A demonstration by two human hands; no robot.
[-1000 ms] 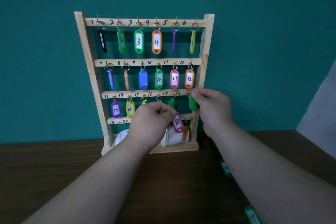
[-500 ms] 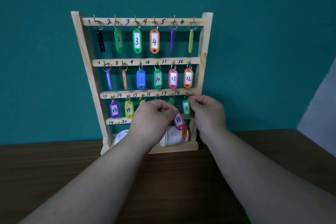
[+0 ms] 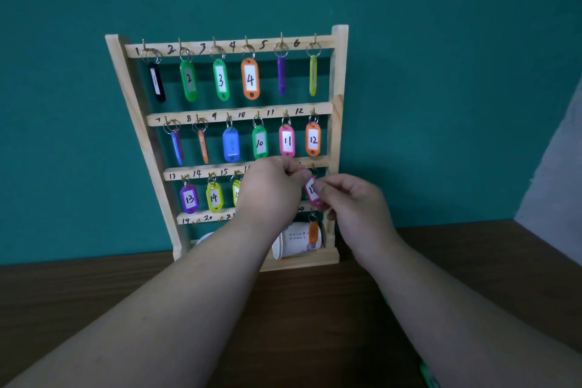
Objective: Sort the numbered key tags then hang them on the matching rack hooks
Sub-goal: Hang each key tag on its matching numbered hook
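Wooden rack [image 3: 126,88] at the far edge of the tabletop [image 3: 94,309]; four rails carry hooks and handwritten black numbers.

Top rail, 1 to 6, left to right: black tag [image 3: 156,82] turned almost edge-on; green tag 2 [image 3: 188,80]; green tag 3 [image 3: 221,79]; orange tag 4 [image 3: 250,79]; purple tag [image 3: 281,74] and yellow-green tag [image 3: 312,75], both edge-on, labels not readable.

Second rail, 7 to 12: two edge-on tags, then a blue tag [image 3: 231,144] with no legible number, green tag 10 [image 3: 259,142], pink tag 11 [image 3: 287,140], orange tag 12 [image 3: 313,139].

Third rail, 13, 14 and 15 legible: purple tag 13 [image 3: 189,198], yellow tag 14 [image 3: 214,197]; the rest is hidden behind the left hand [image 3: 271,192].

The left hand's fingers are curled and pinch the upper end of the held pink tag [image 3: 313,195], just below the right end of the third rail. The right hand [image 3: 356,205] pinches the tag's body between thumb and forefinger. The label shows a 1, the second digit partly covered.

Fourth rail: 19, 20 and 24 legible. Behind it a paper cup [image 3: 293,244] lies on its side, print too small to read.

Tabletop dark wood grain; wall [image 3: 441,72] teal, with a pale grey surface [image 3: 560,167] at far right.
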